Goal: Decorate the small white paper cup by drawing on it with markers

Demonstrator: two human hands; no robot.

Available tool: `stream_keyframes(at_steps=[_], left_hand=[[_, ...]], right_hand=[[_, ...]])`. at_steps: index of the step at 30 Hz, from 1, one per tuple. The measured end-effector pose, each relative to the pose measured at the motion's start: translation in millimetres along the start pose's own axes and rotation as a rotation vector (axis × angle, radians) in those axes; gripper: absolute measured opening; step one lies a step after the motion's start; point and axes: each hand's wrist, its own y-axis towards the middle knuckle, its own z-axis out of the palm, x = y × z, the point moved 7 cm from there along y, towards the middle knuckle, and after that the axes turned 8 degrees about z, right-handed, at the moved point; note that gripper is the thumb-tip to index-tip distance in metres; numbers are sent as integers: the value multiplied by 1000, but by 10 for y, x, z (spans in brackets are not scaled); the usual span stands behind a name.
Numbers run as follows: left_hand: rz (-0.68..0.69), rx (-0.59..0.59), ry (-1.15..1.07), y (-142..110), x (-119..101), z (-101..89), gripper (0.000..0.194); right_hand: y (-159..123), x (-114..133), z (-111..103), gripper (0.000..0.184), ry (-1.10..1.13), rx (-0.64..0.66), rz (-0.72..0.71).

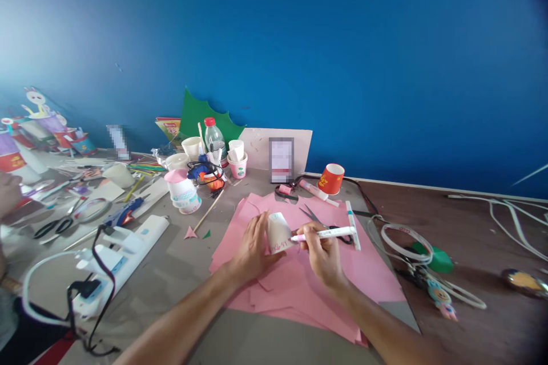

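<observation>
A white paper cup (279, 229) lies tilted on the pink paper (308, 296), with small pink marks along its lower edge. My left hand (252, 245) is closed on the cup's left side, fingers along it and thumb below. In my right hand (322, 254) is a white marker (336, 233), its pink tip at the cup's right edge. Dark scissors (314, 215) lie partly hidden behind that hand. Just right of them rests a white pen with a teal band (350, 219).
A red paper cup (332, 179) and a pink glue stick (312, 188) sit behind the paper. Stacked cups (183, 191), a bottle (214, 140) and a power strip (124, 262) stand leftward. Cables (406, 239) lie right. Another person's hand (8, 194) shows far left.
</observation>
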Motion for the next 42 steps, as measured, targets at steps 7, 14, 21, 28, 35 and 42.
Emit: stream_keyframes(at_steps=[7,14,21,28,35,42], left_hand=[[-17,16,13,-2,1,3,95],[-5,4,24,9,-25,-19,95],[-2,12,40,-2,-10,-7,96],[-16,14,26,-2,-4,-7,98],[-10,18,28,-5,-1,-4,97],[11,10,40,-4,-14,-16,99]], right_hand=[[-3,-8,9,44,-6,13,-9],[-11,-26,13,45,-8,32,-8],[-13,-26,-1,41,-23,25,-4],[4,17,-16,38,-16,-3,-25],[3,7,-6,39,16,-5,12],[4,-17,-15,38,8,-15,12]])
